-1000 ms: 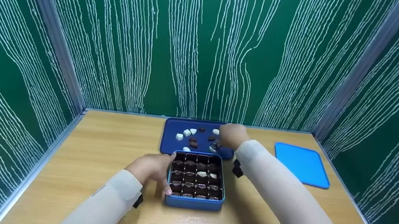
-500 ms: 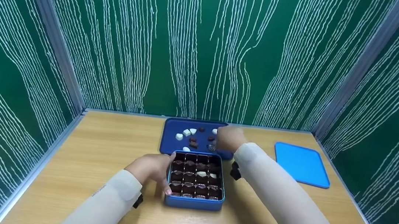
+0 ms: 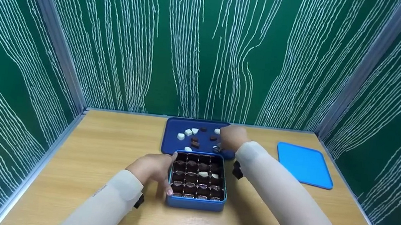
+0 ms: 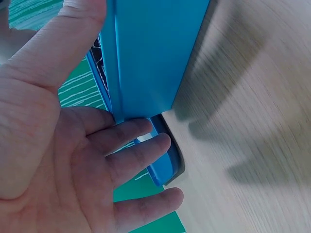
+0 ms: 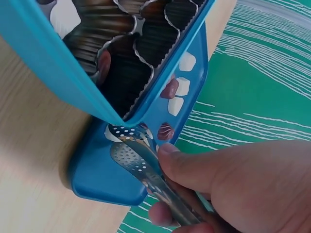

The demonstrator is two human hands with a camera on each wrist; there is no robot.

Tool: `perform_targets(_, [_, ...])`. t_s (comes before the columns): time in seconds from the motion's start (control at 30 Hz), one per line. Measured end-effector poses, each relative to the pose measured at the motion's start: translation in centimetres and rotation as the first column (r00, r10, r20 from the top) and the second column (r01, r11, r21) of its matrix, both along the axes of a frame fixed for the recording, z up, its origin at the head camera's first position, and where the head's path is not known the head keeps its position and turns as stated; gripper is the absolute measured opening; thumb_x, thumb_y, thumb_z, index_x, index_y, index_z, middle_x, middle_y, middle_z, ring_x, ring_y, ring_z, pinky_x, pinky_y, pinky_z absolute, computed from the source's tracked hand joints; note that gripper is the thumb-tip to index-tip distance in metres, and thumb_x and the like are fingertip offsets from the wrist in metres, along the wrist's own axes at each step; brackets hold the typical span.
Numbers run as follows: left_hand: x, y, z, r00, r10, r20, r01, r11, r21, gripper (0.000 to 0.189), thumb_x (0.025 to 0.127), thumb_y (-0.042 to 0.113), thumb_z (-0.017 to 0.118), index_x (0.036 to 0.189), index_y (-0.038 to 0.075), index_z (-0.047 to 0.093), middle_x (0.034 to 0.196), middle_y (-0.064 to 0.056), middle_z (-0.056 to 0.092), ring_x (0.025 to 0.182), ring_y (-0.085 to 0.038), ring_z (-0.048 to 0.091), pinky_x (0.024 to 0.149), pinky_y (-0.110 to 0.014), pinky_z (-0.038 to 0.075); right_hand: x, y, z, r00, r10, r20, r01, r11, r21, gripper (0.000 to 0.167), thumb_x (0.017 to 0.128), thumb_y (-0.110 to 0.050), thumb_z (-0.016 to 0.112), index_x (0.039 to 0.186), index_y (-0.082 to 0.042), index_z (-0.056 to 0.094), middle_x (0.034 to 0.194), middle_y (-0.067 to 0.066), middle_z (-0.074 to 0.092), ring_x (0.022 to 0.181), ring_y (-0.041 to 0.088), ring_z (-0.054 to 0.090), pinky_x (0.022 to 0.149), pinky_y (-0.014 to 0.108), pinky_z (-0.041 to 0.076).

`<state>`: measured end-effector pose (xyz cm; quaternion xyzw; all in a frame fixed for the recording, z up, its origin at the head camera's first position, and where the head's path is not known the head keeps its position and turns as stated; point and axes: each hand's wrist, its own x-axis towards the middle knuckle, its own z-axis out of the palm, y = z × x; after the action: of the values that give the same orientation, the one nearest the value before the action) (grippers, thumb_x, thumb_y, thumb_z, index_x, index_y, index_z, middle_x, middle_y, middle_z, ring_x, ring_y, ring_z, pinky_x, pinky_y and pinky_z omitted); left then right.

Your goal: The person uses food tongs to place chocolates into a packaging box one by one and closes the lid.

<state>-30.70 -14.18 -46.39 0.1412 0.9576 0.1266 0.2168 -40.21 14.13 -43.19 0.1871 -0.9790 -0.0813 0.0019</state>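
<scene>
My left hand [image 3: 153,168] rests along the left wall of a blue box [image 3: 196,203], thumb and fingers spread against it. In the left wrist view its outer fingers are straight and apart. The box holds a dark tray divided into compartments, with white chocolates [image 3: 203,174] in a few of them. Metal tongs [image 5: 158,187] with perforated heads are in my right hand [image 3: 234,137], pinched between thumb and fingers. Their heads are low over the dark blue tray [image 5: 109,182], just past the box's corner. A striped brown chocolate [image 5: 165,131] lies close to them.
More white chocolates [image 3: 188,132] and brown chocolates [image 3: 195,144] are scattered over the dark blue tray behind the box. On the right of the wooden table [image 3: 109,129] lies a flat light blue lid [image 3: 305,164]. Green walls with white lines [image 3: 206,53] surround the table.
My right hand has shifted slightly left and back right over the dark blue tray. The left hand and the box stay in place.
</scene>
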Motion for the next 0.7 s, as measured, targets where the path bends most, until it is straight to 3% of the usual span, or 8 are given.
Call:
perform_targets(0.17, [0.1, 0.0, 0.2, 1.0, 0.009, 0.001, -0.009, 1.0, 0.007, 0.155, 0.063, 0.049, 0.109, 0.184, 0.018, 0.018, 0.185, -0.016, 0.038, 0.164, -0.043, 0.048, 0.133, -0.06, 0.046, 0.0, 0.2, 0.2, 1.0, 0.007, 0.029, -0.007, 1.0, 0.022, 0.013, 0.101, -0.014, 0.078, 0.094, -0.003, 0.078, 0.088, 0.011, 0.078, 0.069, 0.019, 0.06, 0.065, 0.043, 0.064])
perform_targets(0.47, [0.0, 0.1, 0.1, 1.0, -0.021, 0.002, 0.021, 1.0, 0.004, 0.153, 0.066, 0.05, 0.109, 0.183, 0.013, 0.017, 0.182, -0.018, 0.042, 0.163, -0.039, 0.051, 0.132, -0.056, 0.049, -0.4, 0.4, 0.7, 0.991, -0.055, 0.123, 0.053, 0.998, 0.023, 0.018, 0.102, -0.017, 0.08, 0.087, -0.01, 0.073, 0.082, 0.002, 0.067, 0.069, 0.017, 0.054, 0.066, 0.043, 0.062])
perform_targets(0.7, [0.1, 0.0, 0.1, 1.0, 0.001, 0.015, -0.001, 1.0, 0.014, 0.153, 0.065, 0.049, 0.109, 0.184, 0.018, 0.017, 0.183, -0.017, 0.04, 0.164, -0.041, 0.049, 0.133, -0.059, 0.048, 0.8, 0.1, 3.6, 0.991, -0.037, 0.126, 0.034, 0.999, 0.021, 0.03, 0.109, -0.034, 0.075, 0.091, -0.01, 0.071, 0.087, 0.005, 0.071, 0.072, 0.018, 0.056, 0.065, 0.038, 0.056])
